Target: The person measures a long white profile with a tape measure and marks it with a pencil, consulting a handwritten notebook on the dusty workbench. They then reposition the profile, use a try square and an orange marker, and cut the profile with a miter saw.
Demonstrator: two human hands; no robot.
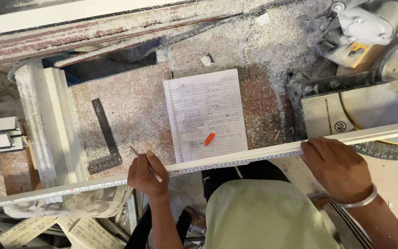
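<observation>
Profile (tape-lined) between hands — left, right.

The long white profile with the tape measure along it bars the whole near edge of the worktop. Beyond it there's open dusty room between the black square and the lined sheet. To the right, the mitre saw blocks the way; to the left, a white upright section walls things off.
</observation>
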